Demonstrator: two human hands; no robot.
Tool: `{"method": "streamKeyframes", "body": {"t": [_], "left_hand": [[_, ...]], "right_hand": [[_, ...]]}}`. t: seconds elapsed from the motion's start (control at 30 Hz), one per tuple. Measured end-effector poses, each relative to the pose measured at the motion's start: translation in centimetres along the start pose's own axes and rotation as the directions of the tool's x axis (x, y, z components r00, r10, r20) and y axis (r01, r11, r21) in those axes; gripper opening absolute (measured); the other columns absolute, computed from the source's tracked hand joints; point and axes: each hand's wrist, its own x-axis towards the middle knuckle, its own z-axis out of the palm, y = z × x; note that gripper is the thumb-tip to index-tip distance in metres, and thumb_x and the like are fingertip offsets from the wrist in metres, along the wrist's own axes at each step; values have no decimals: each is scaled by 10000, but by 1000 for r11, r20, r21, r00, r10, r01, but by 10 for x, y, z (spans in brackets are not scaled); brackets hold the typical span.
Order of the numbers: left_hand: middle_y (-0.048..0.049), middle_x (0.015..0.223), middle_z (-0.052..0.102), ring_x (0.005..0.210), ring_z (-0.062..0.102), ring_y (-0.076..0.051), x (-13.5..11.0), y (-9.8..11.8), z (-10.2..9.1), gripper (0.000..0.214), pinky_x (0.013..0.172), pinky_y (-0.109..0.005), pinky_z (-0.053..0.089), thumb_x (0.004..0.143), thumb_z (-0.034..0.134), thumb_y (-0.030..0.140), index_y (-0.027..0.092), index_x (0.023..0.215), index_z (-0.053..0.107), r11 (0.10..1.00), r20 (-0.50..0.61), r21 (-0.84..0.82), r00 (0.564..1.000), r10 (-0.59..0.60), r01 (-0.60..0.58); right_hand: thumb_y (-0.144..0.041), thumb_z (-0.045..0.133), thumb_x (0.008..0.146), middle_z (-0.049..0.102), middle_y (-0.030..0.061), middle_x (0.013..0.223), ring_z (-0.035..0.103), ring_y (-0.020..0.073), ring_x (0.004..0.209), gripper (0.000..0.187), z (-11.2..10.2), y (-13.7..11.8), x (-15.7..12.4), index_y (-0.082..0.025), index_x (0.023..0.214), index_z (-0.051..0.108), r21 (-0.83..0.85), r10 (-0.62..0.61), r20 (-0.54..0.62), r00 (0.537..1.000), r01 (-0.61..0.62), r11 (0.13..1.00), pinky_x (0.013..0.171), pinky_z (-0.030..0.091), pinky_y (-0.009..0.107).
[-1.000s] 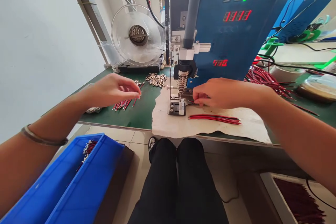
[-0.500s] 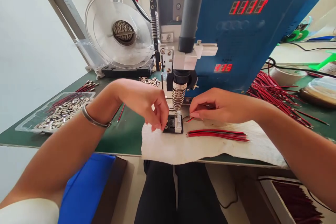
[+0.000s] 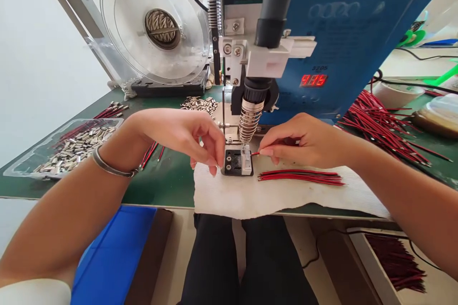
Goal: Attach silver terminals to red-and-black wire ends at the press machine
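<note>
My right hand (image 3: 300, 142) is closed in a pinch on a short red wire (image 3: 255, 153), whose end meets the right side of a small white-and-black fixture (image 3: 246, 161). Directly above the fixture is the soldering head (image 3: 252, 114), wrapped in a wire coil. At the fixture's left edge is my left hand (image 3: 202, 145), thumb and fingers curled together; what they hold, if anything, is too small to make out. A bundle of red and black wires (image 3: 300, 177) lies on the white cloth (image 3: 229, 200) just below my right hand.
A clear tray (image 3: 77, 145) of small metal connectors stands at the left, with loose metal parts (image 3: 200, 104) behind my left hand. The blue machine (image 3: 322, 47) fills the back. More red and black wires (image 3: 379, 128) are piled at the right. A clear spool (image 3: 157, 24) stands back left.
My right hand has brought the wire's end up to the fixture. My left hand has drawn slightly left from the fixture. The camera view has shifted a little.
</note>
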Motion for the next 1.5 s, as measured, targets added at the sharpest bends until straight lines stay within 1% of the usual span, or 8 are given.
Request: {"method": "streamKeyframes", "body": {"t": [0.23,0.33,0.47,0.67,0.87,0.97,1.3,1.5], "left_hand": [[-45,930,898,717,786,-172,2,-4,2,126,634,-219,587,870,899,310,241,972,872,996,-7,-82,999,-45,45],[-53,988,904,701,772,-170,1,-4,2,205,649,-235,586,912,877,394,265,1069,896,994,2,-56,996,-91,91],[-65,1020,900,642,732,-165,0,-1,0,214,629,-260,581,914,876,436,258,1026,917,990,-17,-36,991,-134,134],[-56,970,875,632,692,-143,0,3,1,219,621,-233,564,989,798,448,235,983,848,995,9,-13,995,-98,98],[-22,745,741,637,677,-160,0,8,5,310,633,-233,555,1073,678,462,229,870,705,991,42,70,993,-113,110],[-20,733,713,647,663,-159,3,9,8,335,635,-239,538,1093,649,419,225,820,646,992,27,67,993,-113,111],[-35,817,755,640,608,-157,13,2,16,338,701,-279,550,1136,563,388,232,843,623,999,2,36,1000,-4,4],[-31,803,745,652,621,-162,15,0,18,307,714,-286,556,1104,603,353,229,823,600,1000,-34,0,999,3,-3]], "right_hand": [[-388,634,1062,729,-32,672,565,130,539,252,3,1,0,-249,938,804,-75,-42,-38,998,39,996,574,410,301],[-425,618,1073,715,-26,661,534,132,519,290,5,1,0,-251,946,813,-123,-42,-48,998,36,992,566,399,306],[-427,602,1068,679,-28,633,488,138,504,302,8,3,-1,-260,934,814,-179,-54,-81,995,39,983,585,406,318],[-548,568,1067,644,-18,600,462,164,505,388,15,11,-1,-286,925,816,-223,-72,-165,984,34,974,596,408,343],[-491,565,1056,704,-2,670,447,162,509,349,13,2,-1,-291,915,813,-281,-40,-168,985,-9,960,585,389,343],[-470,547,1054,719,7,692,481,170,532,347,13,0,-1,-291,927,815,-302,-43,-149,988,-4,953,603,400,343],[-475,477,1098,648,6,619,512,191,534,410,17,8,-3,-300,951,818,-353,-119,-118,986,70,933,653,407,357],[-310,539,1109,646,-25,631,501,152,527,304,17,10,-4,-260,959,798,-384,-265,-127,956,199,902,648,400,314]]}}
